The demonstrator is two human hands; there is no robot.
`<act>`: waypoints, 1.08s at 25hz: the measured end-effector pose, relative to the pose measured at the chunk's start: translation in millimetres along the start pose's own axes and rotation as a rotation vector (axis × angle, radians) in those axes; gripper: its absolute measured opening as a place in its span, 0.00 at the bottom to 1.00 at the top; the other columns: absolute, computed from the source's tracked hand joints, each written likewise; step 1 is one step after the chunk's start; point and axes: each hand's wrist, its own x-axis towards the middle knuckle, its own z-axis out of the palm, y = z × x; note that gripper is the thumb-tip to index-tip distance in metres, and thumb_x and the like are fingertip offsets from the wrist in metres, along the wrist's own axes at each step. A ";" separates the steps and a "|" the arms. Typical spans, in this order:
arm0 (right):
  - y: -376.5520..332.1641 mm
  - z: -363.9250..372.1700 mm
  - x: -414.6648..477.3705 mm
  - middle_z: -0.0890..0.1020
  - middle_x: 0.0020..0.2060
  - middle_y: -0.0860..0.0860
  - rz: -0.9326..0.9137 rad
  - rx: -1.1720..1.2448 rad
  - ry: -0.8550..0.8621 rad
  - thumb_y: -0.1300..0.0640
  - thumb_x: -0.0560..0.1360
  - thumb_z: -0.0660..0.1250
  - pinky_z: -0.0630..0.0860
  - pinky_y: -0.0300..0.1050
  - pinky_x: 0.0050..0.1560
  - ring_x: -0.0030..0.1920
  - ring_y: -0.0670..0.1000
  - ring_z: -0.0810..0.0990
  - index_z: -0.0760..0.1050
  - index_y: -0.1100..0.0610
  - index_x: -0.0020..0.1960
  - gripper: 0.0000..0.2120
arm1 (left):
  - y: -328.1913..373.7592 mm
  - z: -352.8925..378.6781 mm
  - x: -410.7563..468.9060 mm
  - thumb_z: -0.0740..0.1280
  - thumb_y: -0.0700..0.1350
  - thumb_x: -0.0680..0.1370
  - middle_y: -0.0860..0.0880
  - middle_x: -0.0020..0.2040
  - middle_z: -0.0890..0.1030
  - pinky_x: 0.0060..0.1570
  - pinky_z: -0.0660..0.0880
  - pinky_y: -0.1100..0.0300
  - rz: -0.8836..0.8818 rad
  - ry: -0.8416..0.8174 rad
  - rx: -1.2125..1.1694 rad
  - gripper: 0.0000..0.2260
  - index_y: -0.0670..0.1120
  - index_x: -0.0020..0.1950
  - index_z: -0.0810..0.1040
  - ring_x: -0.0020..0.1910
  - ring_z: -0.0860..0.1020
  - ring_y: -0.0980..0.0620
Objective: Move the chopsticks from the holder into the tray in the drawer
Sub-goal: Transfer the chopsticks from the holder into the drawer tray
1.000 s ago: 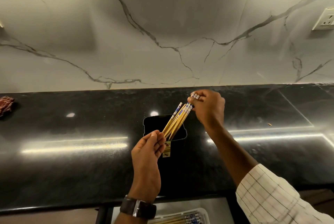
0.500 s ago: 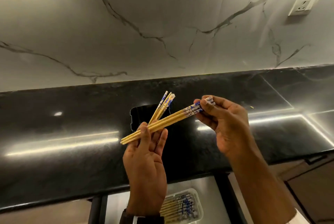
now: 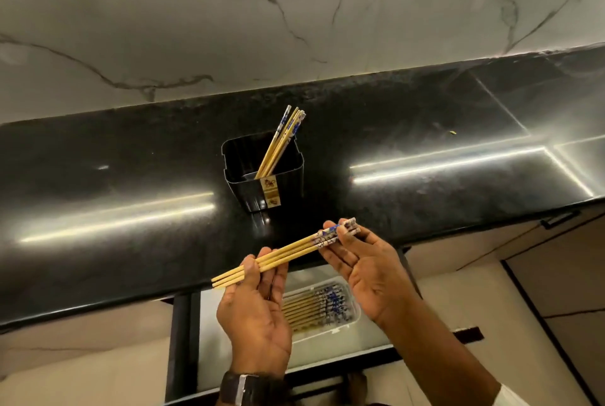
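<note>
A bundle of yellow chopsticks with blue-and-white ends (image 3: 296,247) lies nearly level between both hands, over the counter's front edge. My left hand (image 3: 258,307) pinches the plain tips; my right hand (image 3: 370,264) pinches the patterned ends. Behind them a black square holder (image 3: 288,176) stands on the counter with several more chopsticks (image 3: 281,140) leaning in it. Below my hands, a clear tray (image 3: 352,317) in the open drawer (image 3: 370,340) holds several chopsticks (image 3: 314,305) laid side by side.
The black stone counter (image 3: 131,196) runs left to right under a marble backsplash (image 3: 294,22). A small yellow crumb (image 3: 453,132) lies on it at the right. Cabinet fronts (image 3: 530,274) flank the drawer on both sides.
Both hands have carried the bundle down and toward me, away from the holder, to above the open drawer. The view has tilted down, showing more of the tray.
</note>
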 end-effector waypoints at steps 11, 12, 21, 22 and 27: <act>85.3 -69.2 48.5 0.85 0.51 0.64 0.276 -0.114 0.423 0.67 0.79 0.70 0.84 0.44 0.30 0.43 0.57 0.86 0.77 0.69 0.62 0.13 | -44.5 -62.0 55.9 0.69 0.34 0.79 0.37 0.50 0.83 0.41 0.85 0.51 -0.299 0.323 0.212 0.05 0.36 0.54 0.78 0.45 0.82 0.44; 89.8 -71.5 54.6 0.85 0.50 0.64 0.321 -0.154 0.472 0.69 0.78 0.70 0.82 0.43 0.26 0.41 0.57 0.85 0.77 0.70 0.62 0.13 | -47.7 -65.7 62.7 0.69 0.32 0.78 0.37 0.53 0.82 0.45 0.84 0.50 -0.308 0.359 0.219 0.04 0.36 0.52 0.77 0.47 0.82 0.43; 103.3 -70.0 96.3 0.85 0.52 0.65 0.473 -0.229 0.653 0.67 0.81 0.66 0.83 0.66 0.50 0.50 0.65 0.86 0.77 0.69 0.59 0.08 | -72.5 -86.0 124.5 0.57 0.36 0.84 0.38 0.68 0.77 0.60 0.74 0.44 -0.424 0.479 0.291 0.15 0.39 0.69 0.73 0.67 0.76 0.40; 104.4 -70.0 99.3 0.85 0.50 0.65 0.481 -0.244 0.681 0.68 0.80 0.68 0.84 0.66 0.47 0.46 0.65 0.86 0.77 0.70 0.56 0.06 | -73.2 -88.1 130.6 0.57 0.37 0.84 0.38 0.68 0.77 0.55 0.76 0.44 -0.446 0.483 0.321 0.16 0.41 0.71 0.73 0.66 0.76 0.38; 112.9 -68.3 114.1 0.79 0.61 0.70 0.456 -0.126 0.783 0.71 0.81 0.63 0.86 0.45 0.44 0.46 0.60 0.83 0.75 0.73 0.53 0.04 | -101.9 -121.7 188.4 0.57 0.38 0.82 0.37 0.65 0.76 0.48 0.81 0.41 -0.441 0.490 0.395 0.15 0.44 0.67 0.76 0.61 0.76 0.34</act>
